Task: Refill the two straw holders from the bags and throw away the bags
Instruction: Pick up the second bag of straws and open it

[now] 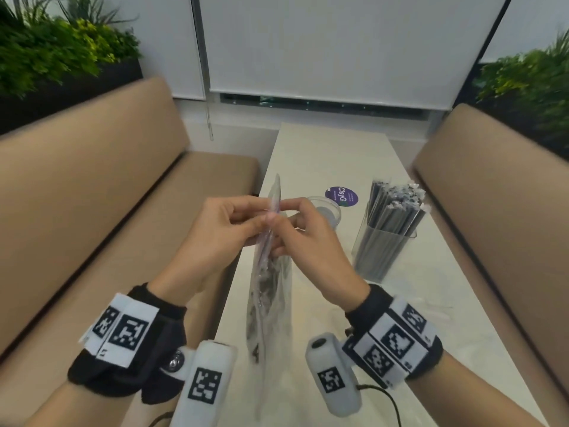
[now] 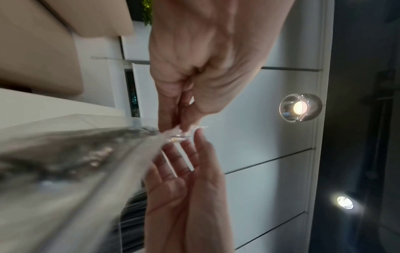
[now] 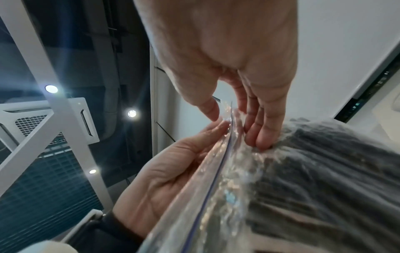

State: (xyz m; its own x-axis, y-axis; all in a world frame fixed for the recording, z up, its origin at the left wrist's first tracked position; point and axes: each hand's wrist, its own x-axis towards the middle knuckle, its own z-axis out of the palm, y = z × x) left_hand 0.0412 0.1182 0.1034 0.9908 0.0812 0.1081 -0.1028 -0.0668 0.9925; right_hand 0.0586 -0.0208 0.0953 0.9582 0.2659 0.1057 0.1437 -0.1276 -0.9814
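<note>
While the left hand (image 1: 215,238) pinches one lip of the upright bag (image 1: 271,291) over the near end of the table (image 1: 332,155) and the right hand (image 1: 311,241) pinches the other, a sudden pull risks spilling straws. To the right, the empty holder (image 1: 327,209) sits behind the right hand, and the full holder (image 1: 381,241) stands within elbow range and may tip.

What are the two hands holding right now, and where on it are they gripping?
Both the left hand and right hand pinch the zip-seal top edge of a clear bag of straws, one on each side.
</note>
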